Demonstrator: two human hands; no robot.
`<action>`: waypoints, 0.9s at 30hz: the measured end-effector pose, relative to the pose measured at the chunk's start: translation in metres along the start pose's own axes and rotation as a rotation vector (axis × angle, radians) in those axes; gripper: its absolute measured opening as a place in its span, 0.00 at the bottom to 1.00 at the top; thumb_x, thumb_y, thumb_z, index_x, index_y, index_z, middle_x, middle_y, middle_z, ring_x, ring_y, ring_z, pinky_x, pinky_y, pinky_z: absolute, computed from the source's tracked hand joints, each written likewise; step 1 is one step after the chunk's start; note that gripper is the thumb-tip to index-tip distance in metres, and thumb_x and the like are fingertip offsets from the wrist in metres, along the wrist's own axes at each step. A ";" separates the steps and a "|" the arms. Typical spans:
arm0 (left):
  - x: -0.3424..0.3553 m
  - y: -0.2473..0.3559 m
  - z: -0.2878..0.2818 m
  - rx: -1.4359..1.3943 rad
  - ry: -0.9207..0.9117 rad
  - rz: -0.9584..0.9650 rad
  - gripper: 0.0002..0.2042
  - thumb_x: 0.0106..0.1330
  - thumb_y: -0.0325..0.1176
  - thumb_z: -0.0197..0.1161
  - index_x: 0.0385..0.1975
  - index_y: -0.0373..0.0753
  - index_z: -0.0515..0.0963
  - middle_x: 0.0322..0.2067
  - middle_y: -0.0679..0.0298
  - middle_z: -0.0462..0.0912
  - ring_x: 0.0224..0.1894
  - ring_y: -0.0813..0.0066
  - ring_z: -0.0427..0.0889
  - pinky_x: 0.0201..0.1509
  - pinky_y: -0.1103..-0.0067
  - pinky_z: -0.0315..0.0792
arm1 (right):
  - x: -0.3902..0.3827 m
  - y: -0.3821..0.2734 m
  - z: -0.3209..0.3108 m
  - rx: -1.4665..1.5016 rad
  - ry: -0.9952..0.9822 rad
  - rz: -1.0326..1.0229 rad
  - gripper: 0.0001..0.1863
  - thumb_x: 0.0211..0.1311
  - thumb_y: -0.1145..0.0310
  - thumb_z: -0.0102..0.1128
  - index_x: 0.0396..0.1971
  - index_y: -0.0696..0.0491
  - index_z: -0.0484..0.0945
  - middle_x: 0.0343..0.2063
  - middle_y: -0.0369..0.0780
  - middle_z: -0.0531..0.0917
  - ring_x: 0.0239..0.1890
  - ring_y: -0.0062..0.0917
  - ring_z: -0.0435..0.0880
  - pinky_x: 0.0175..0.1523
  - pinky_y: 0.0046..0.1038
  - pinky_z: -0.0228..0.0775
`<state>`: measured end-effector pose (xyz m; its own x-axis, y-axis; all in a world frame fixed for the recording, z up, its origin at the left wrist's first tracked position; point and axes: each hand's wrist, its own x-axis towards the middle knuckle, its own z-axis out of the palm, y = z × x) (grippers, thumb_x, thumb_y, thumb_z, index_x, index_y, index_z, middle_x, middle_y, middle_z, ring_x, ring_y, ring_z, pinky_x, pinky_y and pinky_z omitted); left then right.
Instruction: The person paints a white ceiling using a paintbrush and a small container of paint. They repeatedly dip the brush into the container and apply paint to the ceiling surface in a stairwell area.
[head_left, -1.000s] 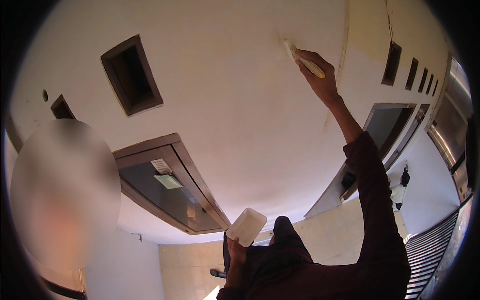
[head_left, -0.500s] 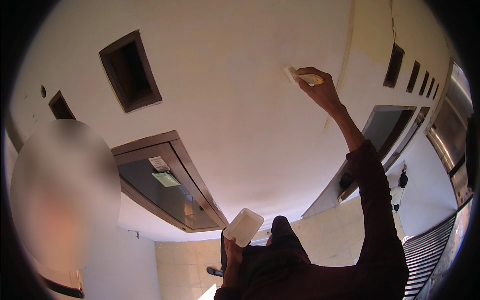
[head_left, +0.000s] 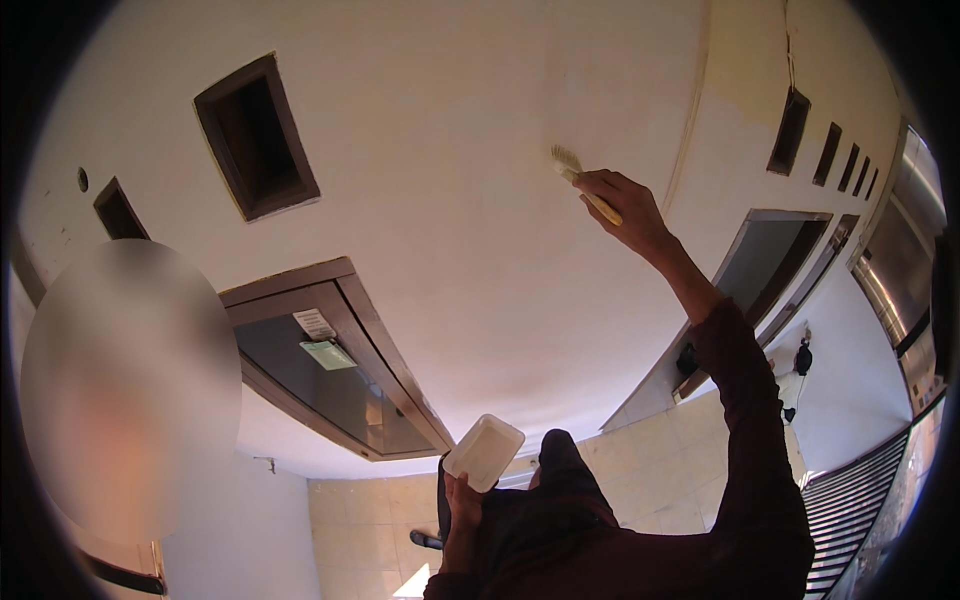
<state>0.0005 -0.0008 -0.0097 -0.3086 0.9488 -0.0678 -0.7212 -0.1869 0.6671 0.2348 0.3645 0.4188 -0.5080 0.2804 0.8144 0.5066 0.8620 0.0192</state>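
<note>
In my raised right hand (head_left: 628, 212) is a paintbrush (head_left: 603, 205), its fingers closed round the pale yellowish handle. The splayed bristles (head_left: 565, 158) point up and left at the off-white wall (head_left: 450, 240); they seem to touch it. Low in front of my body, my left hand (head_left: 464, 500) grips a white rectangular plastic tub (head_left: 485, 453) by its near edge. The tub is tilted a little, and whatever coats its inside looks white.
A brown-framed glass window (head_left: 340, 350) with papers on it lies left of the tub. Above it is a square vent opening (head_left: 258, 135). A doorway (head_left: 765, 260) and smaller vents stand right. A blurred oval covers the far left. Below are floor tiles (head_left: 370, 530) and a striped grille (head_left: 860, 510).
My right hand has moved slightly down and left along the wall, and the brush has turned so its bristles point more upward. The left hand and tub have hardly moved.
</note>
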 end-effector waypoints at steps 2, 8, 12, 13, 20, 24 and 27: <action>0.000 0.001 0.001 0.011 -0.013 0.003 0.27 0.75 0.38 0.58 0.71 0.46 0.58 0.64 0.56 0.73 0.60 0.54 0.82 0.51 0.60 0.86 | 0.001 -0.001 -0.003 0.080 -0.151 0.144 0.11 0.67 0.68 0.68 0.47 0.46 0.83 0.42 0.35 0.86 0.41 0.31 0.88 0.47 0.32 0.84; -0.003 -0.001 -0.003 0.020 0.028 -0.025 0.28 0.75 0.39 0.59 0.72 0.47 0.58 0.64 0.56 0.73 0.60 0.55 0.81 0.52 0.60 0.86 | 0.074 0.001 -0.039 0.064 -0.090 0.143 0.09 0.66 0.71 0.69 0.45 0.50 0.85 0.42 0.34 0.89 0.40 0.29 0.89 0.49 0.30 0.81; -0.004 -0.001 -0.006 -0.012 0.029 -0.030 0.28 0.75 0.39 0.58 0.72 0.48 0.58 0.63 0.57 0.73 0.59 0.55 0.82 0.51 0.62 0.87 | 0.120 0.002 -0.056 -0.202 0.012 -0.061 0.12 0.66 0.72 0.68 0.49 0.48 0.84 0.47 0.33 0.88 0.44 0.30 0.88 0.50 0.28 0.83; -0.004 -0.001 -0.006 -0.014 0.021 -0.022 0.28 0.75 0.39 0.58 0.72 0.48 0.58 0.63 0.57 0.73 0.59 0.55 0.82 0.51 0.62 0.87 | 0.118 0.001 -0.053 -0.232 0.070 -0.116 0.13 0.66 0.72 0.68 0.50 0.47 0.84 0.48 0.32 0.88 0.45 0.30 0.88 0.50 0.28 0.83; 0.000 -0.006 -0.012 0.001 0.016 -0.029 0.27 0.75 0.37 0.58 0.72 0.47 0.58 0.64 0.56 0.73 0.60 0.54 0.81 0.51 0.60 0.87 | 0.058 -0.003 -0.011 -0.391 0.020 -0.255 0.19 0.59 0.74 0.69 0.50 0.43 0.82 0.51 0.28 0.85 0.47 0.25 0.85 0.43 0.26 0.85; 0.000 -0.005 -0.009 -0.011 0.031 -0.023 0.27 0.76 0.37 0.58 0.72 0.48 0.58 0.64 0.57 0.73 0.61 0.54 0.81 0.51 0.59 0.87 | 0.018 -0.012 0.010 -0.282 -0.274 -0.169 0.16 0.60 0.75 0.67 0.48 0.43 0.82 0.43 0.30 0.85 0.44 0.25 0.86 0.43 0.28 0.84; 0.000 -0.002 0.000 0.029 0.059 -0.011 0.27 0.75 0.40 0.58 0.71 0.45 0.58 0.61 0.54 0.74 0.55 0.53 0.83 0.48 0.59 0.86 | 0.025 -0.013 -0.002 -0.092 -0.338 -0.053 0.12 0.63 0.72 0.66 0.45 0.44 0.84 0.41 0.32 0.86 0.42 0.28 0.87 0.46 0.33 0.82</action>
<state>0.0014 -0.0005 -0.0112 -0.3373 0.9340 -0.1179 -0.7065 -0.1684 0.6874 0.2172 0.3595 0.4404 -0.7297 0.3733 0.5729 0.5261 0.8417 0.1216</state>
